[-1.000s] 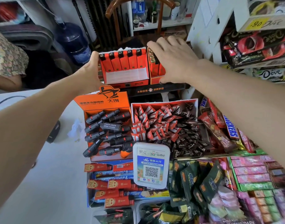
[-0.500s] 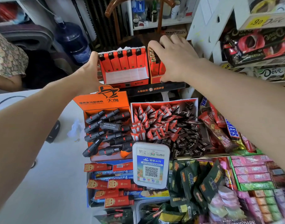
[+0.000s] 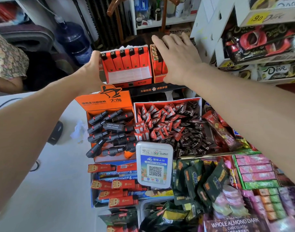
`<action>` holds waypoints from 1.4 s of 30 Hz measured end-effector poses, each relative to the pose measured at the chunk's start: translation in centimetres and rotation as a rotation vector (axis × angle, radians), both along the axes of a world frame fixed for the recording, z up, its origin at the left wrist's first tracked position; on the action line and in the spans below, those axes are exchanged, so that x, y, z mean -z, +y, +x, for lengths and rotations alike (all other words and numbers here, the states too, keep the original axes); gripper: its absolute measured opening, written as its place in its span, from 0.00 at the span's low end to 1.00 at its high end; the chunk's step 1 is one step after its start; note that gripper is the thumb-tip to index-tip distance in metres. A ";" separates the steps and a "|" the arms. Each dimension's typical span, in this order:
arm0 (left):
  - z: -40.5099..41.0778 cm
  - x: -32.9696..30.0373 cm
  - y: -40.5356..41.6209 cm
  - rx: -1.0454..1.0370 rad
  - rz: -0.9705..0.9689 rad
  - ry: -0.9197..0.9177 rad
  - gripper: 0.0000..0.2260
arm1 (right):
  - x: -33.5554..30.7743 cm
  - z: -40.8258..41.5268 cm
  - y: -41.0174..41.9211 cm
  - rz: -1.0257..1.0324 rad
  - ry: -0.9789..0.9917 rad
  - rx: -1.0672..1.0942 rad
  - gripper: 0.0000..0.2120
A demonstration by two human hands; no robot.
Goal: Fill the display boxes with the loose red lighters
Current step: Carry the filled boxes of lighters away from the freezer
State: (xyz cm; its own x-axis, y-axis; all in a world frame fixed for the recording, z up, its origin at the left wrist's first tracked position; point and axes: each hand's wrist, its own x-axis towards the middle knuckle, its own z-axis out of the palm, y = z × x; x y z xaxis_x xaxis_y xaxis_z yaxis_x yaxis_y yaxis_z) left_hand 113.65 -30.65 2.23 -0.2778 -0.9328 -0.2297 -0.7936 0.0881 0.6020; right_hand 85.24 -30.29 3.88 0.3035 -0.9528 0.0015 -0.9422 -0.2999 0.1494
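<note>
A red display box [image 3: 131, 84] stands at the back of the counter with a row of red lighters [image 3: 125, 61] upright along its rear; its white front part is bare. My left hand [image 3: 91, 69] grips the box's left side. Touching it on the right is a second red display box [image 3: 157, 77] holding lighters with brass tops. My right hand [image 3: 178, 59] lies palm down over that box, fingers stretched out past its back, and hides most of it. More red lighters [image 3: 116, 185] lie flat in a blue box near me.
Below the display boxes sit an orange box of black torch lighters [image 3: 110, 131], a red tray of wrapped candies [image 3: 168, 124] and a QR payment stand [image 3: 154, 164]. Chocolate shelves [image 3: 260, 44] rise at the right. A person in a floral sleeve [image 3: 8, 57] is at the far left.
My right hand's fingers have uncurled from the right box's back edge and now lie stretched out flat. My left hand keeps its hold on the left box.
</note>
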 end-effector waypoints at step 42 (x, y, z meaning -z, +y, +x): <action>-16.4 -2.9 45.3 0.329 -0.095 0.269 0.11 | -1.1 -6.0 59.4 -0.326 -0.913 1.018 0.15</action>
State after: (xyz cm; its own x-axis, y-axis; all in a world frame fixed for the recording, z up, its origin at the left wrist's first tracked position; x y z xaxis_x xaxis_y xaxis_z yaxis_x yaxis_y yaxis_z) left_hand 97.29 14.65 5.08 -0.6018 -0.7982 -0.0258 -0.5301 0.3750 0.7605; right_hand 79.29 29.12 4.98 -0.7379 -0.6699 0.0819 -0.5240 0.4923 -0.6950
